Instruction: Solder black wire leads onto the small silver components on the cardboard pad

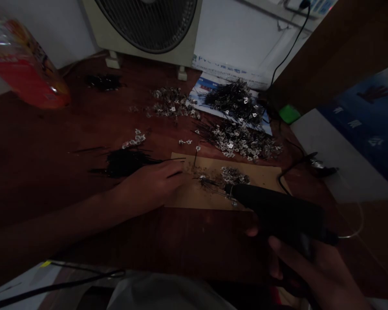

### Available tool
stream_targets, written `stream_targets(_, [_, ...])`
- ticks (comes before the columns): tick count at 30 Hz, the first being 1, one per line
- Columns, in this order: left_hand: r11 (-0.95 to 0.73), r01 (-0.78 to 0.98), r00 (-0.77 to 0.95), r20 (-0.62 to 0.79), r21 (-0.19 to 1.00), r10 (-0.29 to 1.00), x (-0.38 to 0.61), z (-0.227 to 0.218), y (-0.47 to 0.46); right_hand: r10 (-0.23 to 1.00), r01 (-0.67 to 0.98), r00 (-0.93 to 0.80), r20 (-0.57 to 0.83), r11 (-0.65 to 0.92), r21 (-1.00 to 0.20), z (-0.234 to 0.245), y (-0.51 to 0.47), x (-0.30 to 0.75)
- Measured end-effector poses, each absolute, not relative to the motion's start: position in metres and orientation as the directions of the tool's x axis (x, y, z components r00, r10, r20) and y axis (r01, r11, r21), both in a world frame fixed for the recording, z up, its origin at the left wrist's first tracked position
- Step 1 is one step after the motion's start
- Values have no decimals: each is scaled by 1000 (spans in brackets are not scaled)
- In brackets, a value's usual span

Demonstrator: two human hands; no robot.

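Observation:
My right hand (310, 267) is wrapped around the handle of a black glue gun (274, 206). The gun's nozzle points left, over the brown cardboard (184, 198). On that board lie a heap of small silvery flower-shaped pieces (234, 175), dark crumbs and a few thin dark stems near the nozzle. My left hand (161, 181) rests at the board's left edge with its fingers closed together; a thin black stick (176, 159) shows along them. Just behind that hand sits a bundle of black sticks (124, 162). Darkness hides the left fingertips in part.
More silvery flower pieces (173, 103) lie further back. Stemmed flowers are heaped on a printed sheet (197, 88) and in front of it (242, 140). A fan unit (184, 47) stands behind, a red drink bottle (29, 73) at left. A black cord (286, 172) runs along the right.

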State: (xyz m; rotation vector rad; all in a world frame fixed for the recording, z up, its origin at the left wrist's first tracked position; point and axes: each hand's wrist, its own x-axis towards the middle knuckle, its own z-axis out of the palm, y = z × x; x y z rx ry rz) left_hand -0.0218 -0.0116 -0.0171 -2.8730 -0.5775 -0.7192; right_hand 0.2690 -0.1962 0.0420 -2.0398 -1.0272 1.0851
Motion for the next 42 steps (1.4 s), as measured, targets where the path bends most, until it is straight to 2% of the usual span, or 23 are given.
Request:
stream_targets(10, [-921, 389, 799, 497, 0, 337, -22, -15, -13, 819, 290, 372, -438, -550, -783, 43, -194, 271])
stream_targets(18, [-919, 393, 808, 463, 38, 364, -24, -16, -12, 817, 302, 387, -428, -551, -778, 39, -196, 275])
stream_targets(22, [-915, 400, 794, 482, 44, 370, -23, -15, -13, 832, 368, 334, -444, -549, -751, 42, -193, 272])
stream_targets(27, [-908, 414, 775, 498, 64, 389, -23, -22, -13, 809, 387, 445, -383, -560, -733, 53, -191, 259])
stream_targets(31, [-903, 423, 771, 494, 75, 402, -25, -26, -11, 841, 386, 346, -416, -532, -753, 55, -190, 258])
stream_targets(36, [-906, 414, 786, 469, 87, 404, -24, -22, -11, 790, 384, 449, -417, -593, -708, 57, -190, 253])
stream_targets(42, [-905, 419, 788, 468, 71, 401, -25, -21, -12, 804, 409, 405, -434, -584, -701, 57, -189, 255])
